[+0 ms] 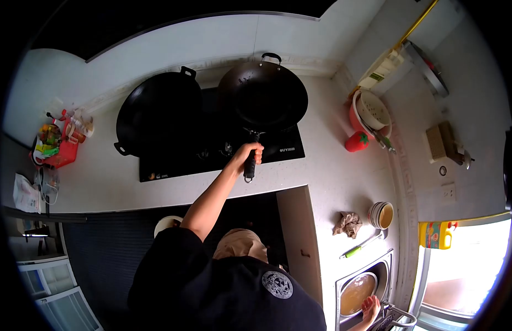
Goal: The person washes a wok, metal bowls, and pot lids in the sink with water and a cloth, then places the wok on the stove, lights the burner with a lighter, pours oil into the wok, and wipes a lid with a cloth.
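Note:
My left hand (251, 154) is wrapped round the black handle of a dark wok (262, 95), which sits on the right side of the black gas hob (272, 154). Over at the sink (389, 259), on the lower right, my right hand (370, 309) is beside the curved metal faucet (402, 315), with its fingers loosely apart and nothing visible in them. Below that hand, a round metal basin (357, 293) with brownish liquid lies in the sink. A second, larger black wok (157, 113) rests on the left of the hob.
A crumpled brown cloth (347, 225), stacked bowls (381, 215) and a green-handled utensil (359, 248) lie above the sink. Near the right wall are a red tomato-shaped item (357, 142) and a white colander (373, 110). A red basket (66, 149) of seasonings stands at left.

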The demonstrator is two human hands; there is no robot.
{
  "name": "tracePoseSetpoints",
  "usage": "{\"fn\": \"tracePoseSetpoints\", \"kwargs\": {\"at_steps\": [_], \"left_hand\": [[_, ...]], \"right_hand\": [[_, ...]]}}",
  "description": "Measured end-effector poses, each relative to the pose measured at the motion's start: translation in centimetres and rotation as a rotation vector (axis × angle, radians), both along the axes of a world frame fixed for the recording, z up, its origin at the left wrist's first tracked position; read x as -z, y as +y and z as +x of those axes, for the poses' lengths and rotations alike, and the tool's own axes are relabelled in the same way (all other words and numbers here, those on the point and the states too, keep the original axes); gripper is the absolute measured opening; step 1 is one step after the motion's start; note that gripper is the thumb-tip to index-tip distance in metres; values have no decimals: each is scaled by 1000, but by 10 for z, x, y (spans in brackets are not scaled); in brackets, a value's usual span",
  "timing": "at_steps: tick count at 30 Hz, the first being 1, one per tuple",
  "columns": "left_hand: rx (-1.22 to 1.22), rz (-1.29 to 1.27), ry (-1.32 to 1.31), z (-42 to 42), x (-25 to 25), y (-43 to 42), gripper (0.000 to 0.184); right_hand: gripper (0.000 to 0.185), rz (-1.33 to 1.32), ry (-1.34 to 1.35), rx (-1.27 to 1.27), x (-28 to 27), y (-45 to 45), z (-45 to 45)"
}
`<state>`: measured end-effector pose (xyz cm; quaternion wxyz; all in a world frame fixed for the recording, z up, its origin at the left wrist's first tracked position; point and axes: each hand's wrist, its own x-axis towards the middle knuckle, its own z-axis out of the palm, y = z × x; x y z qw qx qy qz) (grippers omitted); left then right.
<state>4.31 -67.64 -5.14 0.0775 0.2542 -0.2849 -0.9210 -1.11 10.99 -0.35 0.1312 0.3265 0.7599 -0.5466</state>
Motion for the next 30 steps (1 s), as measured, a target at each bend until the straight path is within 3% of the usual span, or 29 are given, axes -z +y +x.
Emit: {"fn": "tracePoseSetpoints", "kwargs": {"at_steps": [2,4,6,7,10,12,15,16,18,19,22,23,25,26,28,30], "left_hand": [[-3,16,29,-4,4,3,18],[-36,80,110,-8,4,7,36],[-122,178,162,-8,18,17,70],[-138,226,213,-2,17,27,77],[-144,272,308,23,26,73,81],[-167,314,205,50,47,104,80],[-314,308,-37,118,88,148,75],[-350,288,-131,151,109,159,74],[-465,235,-390,227,141,182,71],[-535,200,-565,269,150,196,70],[-758,116,-871,422,177,243,61],[-823,134,-932,468,192,255,57],[-901,144,-1219,505,148,287,51],[-976,155,-1233,526,142,303,50],[-1059,187,-1202,545,127,319,52],[-1065,233,-1114,547,106,327,59]], "right_hand": [[26,49,28,-59,-12,-14,-14],[29,41,57,-157,-19,-21,-25],[35,35,94,-239,-33,-25,-33],[37,1,119,-281,-42,-26,-35],[44,-140,254,-433,-93,-46,-26],[46,-283,349,-457,-92,-25,-28],[41,-726,713,8,-27,-13,-11],[36,-539,730,20,16,6,-6],[28,672,523,-494,122,101,1],[25,885,446,-599,154,129,6],[24,773,182,-307,153,111,6],[23,628,196,-248,145,96,5],[22,347,223,-132,104,76,-13],[22,291,137,-189,83,75,-23],[19,370,85,-244,71,85,-56],[20,545,247,-334,62,63,-73]]}}
